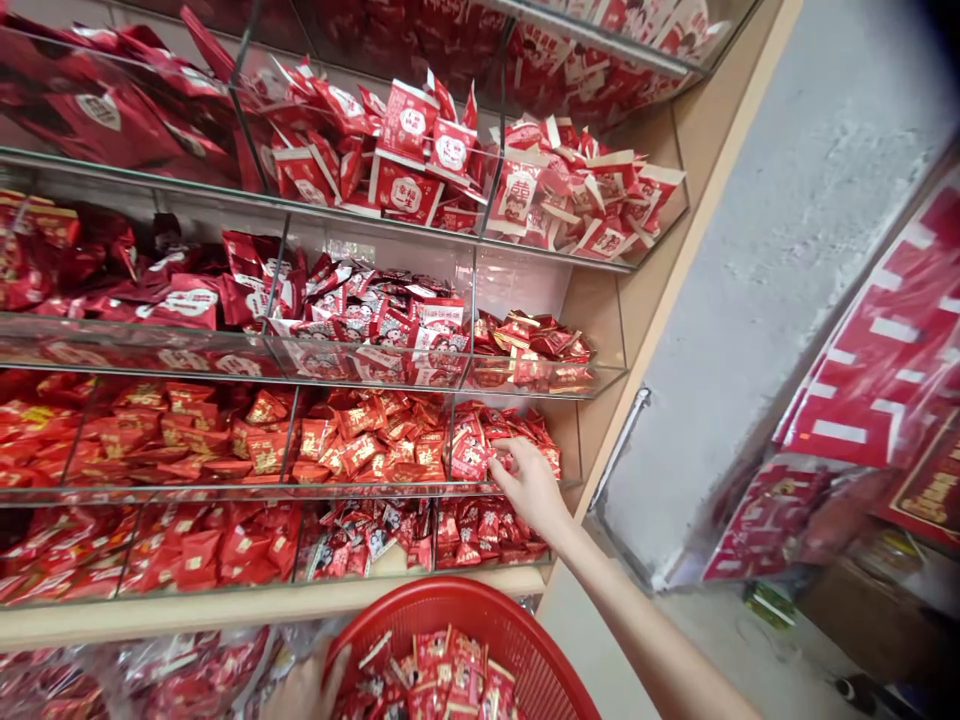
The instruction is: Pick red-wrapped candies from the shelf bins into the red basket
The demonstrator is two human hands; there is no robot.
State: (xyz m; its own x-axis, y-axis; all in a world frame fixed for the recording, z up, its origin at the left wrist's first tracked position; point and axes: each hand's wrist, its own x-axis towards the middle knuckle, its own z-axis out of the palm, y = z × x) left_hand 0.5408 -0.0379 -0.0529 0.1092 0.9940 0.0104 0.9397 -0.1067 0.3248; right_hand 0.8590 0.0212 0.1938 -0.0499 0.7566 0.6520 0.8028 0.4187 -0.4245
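Observation:
My right hand point(529, 484) reaches into the rightmost compartment of the third row, its thumb and fingers closed at the edge of a small red packet point(470, 450) with white and gold print. Similar packets lie under and behind the fingers. At the bottom, my left hand point(309, 688) is curled over the left rim of a red plastic basket point(537, 650), with part of the hand cut off by the frame. Inside the basket lies a loose pile of small red packets point(466, 668).
Clear dividers split the shelf rack point(225, 598) into compartments filled with red packets. Clear plastic bags point(187, 670) of red items lie below it. To the right are a grey wall point(720, 300), hanging red packages point(847, 420) and a cardboard box point(847, 610).

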